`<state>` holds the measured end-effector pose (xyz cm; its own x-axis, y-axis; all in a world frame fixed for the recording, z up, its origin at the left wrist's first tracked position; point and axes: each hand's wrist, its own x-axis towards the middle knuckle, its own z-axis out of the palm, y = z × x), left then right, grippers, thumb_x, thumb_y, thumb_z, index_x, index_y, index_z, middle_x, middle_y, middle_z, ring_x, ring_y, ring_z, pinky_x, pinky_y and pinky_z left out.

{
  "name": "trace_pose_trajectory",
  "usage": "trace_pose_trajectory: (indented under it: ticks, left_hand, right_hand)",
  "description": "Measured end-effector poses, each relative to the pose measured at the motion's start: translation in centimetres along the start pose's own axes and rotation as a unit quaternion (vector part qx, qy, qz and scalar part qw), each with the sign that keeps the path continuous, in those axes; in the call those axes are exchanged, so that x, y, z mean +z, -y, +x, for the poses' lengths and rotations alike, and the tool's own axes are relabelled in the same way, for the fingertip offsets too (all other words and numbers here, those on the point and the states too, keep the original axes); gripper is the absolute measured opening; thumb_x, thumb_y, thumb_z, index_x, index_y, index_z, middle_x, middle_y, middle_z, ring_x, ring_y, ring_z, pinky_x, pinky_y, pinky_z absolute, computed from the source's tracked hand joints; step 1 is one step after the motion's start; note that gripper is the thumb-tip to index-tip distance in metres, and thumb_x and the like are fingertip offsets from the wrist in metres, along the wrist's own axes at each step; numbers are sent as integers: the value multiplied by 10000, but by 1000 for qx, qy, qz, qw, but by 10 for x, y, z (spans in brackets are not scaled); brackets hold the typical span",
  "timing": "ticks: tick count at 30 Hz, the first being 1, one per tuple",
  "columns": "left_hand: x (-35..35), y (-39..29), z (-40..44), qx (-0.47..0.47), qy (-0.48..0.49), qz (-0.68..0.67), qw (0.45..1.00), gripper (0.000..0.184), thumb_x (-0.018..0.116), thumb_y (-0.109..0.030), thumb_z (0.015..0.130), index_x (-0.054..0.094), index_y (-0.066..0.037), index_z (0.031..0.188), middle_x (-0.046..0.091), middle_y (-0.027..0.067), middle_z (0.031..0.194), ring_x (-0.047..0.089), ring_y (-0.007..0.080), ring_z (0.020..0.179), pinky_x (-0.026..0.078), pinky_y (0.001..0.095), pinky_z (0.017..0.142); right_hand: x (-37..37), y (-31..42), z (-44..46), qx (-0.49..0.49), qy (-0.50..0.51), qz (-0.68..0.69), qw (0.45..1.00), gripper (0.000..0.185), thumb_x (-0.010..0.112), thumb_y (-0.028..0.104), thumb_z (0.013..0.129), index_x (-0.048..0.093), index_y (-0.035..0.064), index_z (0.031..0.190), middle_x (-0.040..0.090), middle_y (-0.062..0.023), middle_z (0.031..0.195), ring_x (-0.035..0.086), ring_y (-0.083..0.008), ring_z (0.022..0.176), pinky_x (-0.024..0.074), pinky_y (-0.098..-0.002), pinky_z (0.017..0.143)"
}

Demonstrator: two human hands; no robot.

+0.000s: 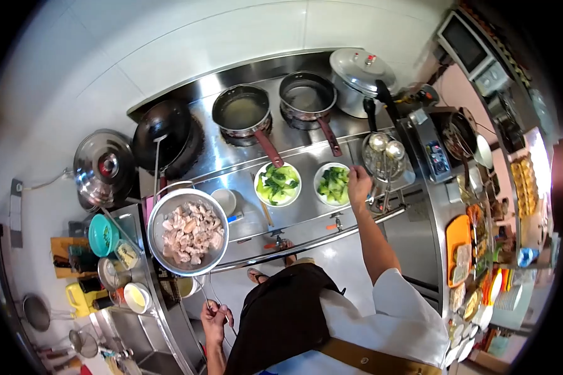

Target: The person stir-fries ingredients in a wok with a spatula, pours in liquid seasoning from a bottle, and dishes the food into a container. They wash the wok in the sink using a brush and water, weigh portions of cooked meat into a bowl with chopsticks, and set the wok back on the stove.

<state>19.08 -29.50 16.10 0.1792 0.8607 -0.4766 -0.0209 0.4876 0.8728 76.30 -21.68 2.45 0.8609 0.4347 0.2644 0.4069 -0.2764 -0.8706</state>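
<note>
My left hand (215,317) is closed around the thin wire handle of a round strainer (221,262). Pale pieces of raw-looking meat (191,232) fill the strainer, which is held over the left end of the counter. Over by the right rim of a white bowl (319,196) is my right hand (358,183), its fingers pressed together; what is in them, if anything, is too small to make out. Chopped green vegetables (334,182) lie in that bowl. A second white bowl (281,202) of greens (278,181) stands to its left.
Two saucepans (241,107) (308,94) with red-brown handles sit on the stove beside a dark wok (162,134) and a pressure cooker (363,69). Ladles (386,147) lie at the right. A sink (126,328) and a teal bowl (100,234) are at the left.
</note>
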Motion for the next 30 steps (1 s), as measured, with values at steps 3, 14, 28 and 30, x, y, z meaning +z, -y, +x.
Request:
trace_pose_trajectory:
  ticks: [3,14,28,30]
  left_hand:
    - [16,-13,1,2,-30,-11,999,287,662,-82,914,382,-124,871,475,33,608,500,160,448,381,275,382]
    - [43,-36,-13,83,-139,-41,986,202,587,9,933,417,-46,1028,495,40,597,486,153,434,445,290,390]
    - [-17,-21,30,-90,27,-45,995,217,606,6,921,452,-58,1060,560,88,616,500,164,439,394,301,403]
    - [-29,-15,38,-92,76,-34,992,221,617,-7,924,457,-69,1063,556,77,614,501,164,451,413,305,428]
  right_hand:
    - [44,78,5,-7,217,41,975,206,610,184,878,714,18,941,705,-173,840,693,-300,747,526,-390,711]
    - [169,28,-232,-75,396,-265,876,333,664,322,853,638,17,981,708,-192,911,699,-363,839,550,-469,754]
    - [187,43,-231,72,447,-279,847,313,641,224,805,625,28,1049,695,-219,1029,681,-397,971,545,-483,834]
    - [181,43,-221,45,483,-256,837,279,622,196,804,648,36,1030,702,-226,991,680,-415,954,547,-490,826]
